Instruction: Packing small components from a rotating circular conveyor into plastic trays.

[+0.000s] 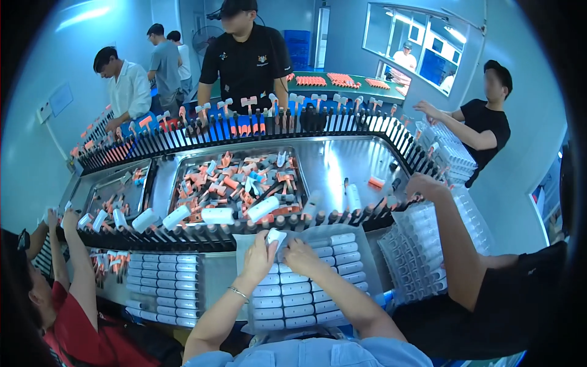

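Note:
My left hand (259,254) is closed around a small white plastic shell (277,237), raised above the near edge of the peg rack. Close by on its right, my right hand (301,257) hangs over the tray with fingers curled together; what they grip, if anything, is hidden. Beneath both hands lie rows of white plastic shells (284,301) in a clear plastic tray (243,244). Just beyond, black upright pegs (229,232) line the rack, some carrying white shells such as the one at its near side (218,215).
A metal tray (301,177) holds a heap of orange, grey and black parts. Another batch of white shells (177,281) lies on the left. Stacked clear trays (422,257) stand at right. Co-workers' arms reach in from the left (76,257) and right (449,226); others stand across the rack.

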`<state>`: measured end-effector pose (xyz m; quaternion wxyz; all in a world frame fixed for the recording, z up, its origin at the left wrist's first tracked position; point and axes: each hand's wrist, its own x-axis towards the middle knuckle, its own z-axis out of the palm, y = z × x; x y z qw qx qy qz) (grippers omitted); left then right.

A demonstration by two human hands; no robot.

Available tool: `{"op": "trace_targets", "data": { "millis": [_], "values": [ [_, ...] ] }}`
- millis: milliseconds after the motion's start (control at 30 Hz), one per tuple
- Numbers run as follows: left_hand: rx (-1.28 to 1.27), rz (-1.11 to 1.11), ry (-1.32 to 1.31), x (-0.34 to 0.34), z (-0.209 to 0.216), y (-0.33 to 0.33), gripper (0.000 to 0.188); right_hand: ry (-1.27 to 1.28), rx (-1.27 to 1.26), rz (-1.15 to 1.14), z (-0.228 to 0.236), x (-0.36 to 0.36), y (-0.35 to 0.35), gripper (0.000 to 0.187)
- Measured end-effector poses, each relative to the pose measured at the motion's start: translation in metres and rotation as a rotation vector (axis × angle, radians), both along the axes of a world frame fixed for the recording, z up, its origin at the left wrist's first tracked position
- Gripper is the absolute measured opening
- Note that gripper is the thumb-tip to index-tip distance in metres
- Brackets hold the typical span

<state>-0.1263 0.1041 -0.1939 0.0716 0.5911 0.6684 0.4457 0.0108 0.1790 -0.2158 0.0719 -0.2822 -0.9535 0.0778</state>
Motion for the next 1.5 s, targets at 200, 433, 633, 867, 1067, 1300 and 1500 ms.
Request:
{"op": "trace_targets", "data": {
  "millis": [200,433,633,867,1067,1300,1500],
  "values": [
    [0.003,-0.016,-0.250,-0.001,-0.037,0.001,0.045,0.613,-0.296,-0.281,0.014,0.051,-0.001,0.028],
    [-0.034,0.001,-0.291,-0.004,-0.039,-0.005,0.043,0.628,0.035,-0.342,0.127,0.140,0.015,0.038],
    [-0.012,-0.036,-0.286,-0.002,-0.037,-0.008,0.042,0.328,0.316,-0.030,0.145,0.115,0.069,0.041],
    [0.015,-0.019,-0.277,-0.003,-0.041,-0.012,0.041,0.110,0.040,-0.025,0.133,0.021,0.083,0.043],
    [-0.003,-0.030,-0.277,0.000,-0.034,-0.008,0.038,0.273,0.004,-0.120,0.111,-0.024,0.060,0.037],
    [0.034,0.026,-0.231,-0.009,-0.046,-0.004,0.035,0.742,0.157,0.165,0.090,-0.007,0.013,0.047],
    [-0.037,-0.122,-0.367,0.001,-0.028,-0.009,0.036,0.537,-0.078,-0.119,0.034,0.093,0.020,0.008]
  ]
}}
